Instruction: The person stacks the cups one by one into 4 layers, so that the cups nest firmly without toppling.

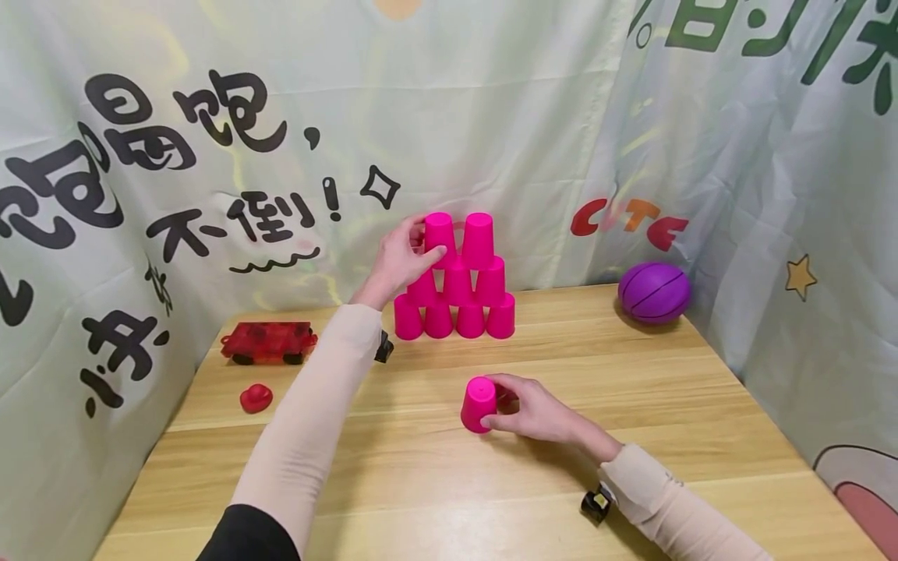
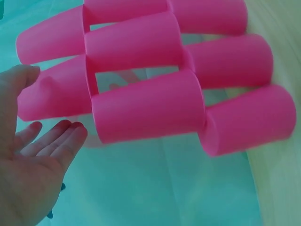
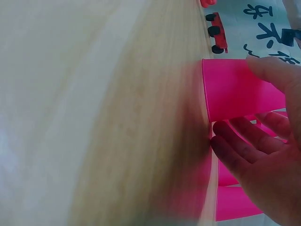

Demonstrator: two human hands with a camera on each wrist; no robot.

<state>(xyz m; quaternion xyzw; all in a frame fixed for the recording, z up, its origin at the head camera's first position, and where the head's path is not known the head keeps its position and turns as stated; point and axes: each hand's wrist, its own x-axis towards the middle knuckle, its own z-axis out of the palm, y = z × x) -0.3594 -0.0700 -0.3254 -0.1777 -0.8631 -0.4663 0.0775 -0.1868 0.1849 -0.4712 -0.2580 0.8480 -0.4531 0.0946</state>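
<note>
Pink cups, all upside down, form a stacked pyramid with several in the bottom row (image 1: 470, 321), three in the middle row (image 1: 457, 284) and two on top. My left hand (image 1: 401, 261) is at the upper left cup (image 1: 440, 234), thumb in front and fingers behind. In the left wrist view its fingers (image 2: 61, 141) are spread, with a gap between them and the cup wall. Nearer to me, my right hand (image 1: 536, 409) holds a single pink cup (image 1: 479, 401) from its right side, thumb and fingers on either side of the wall.
A red toy car (image 1: 270, 341) and a small red hat-shaped piece (image 1: 256, 398) lie on the left of the wooden table (image 1: 414, 483). A purple ball (image 1: 654, 292) sits at the back right corner. Printed curtains (image 1: 533, 140) hang close behind the table.
</note>
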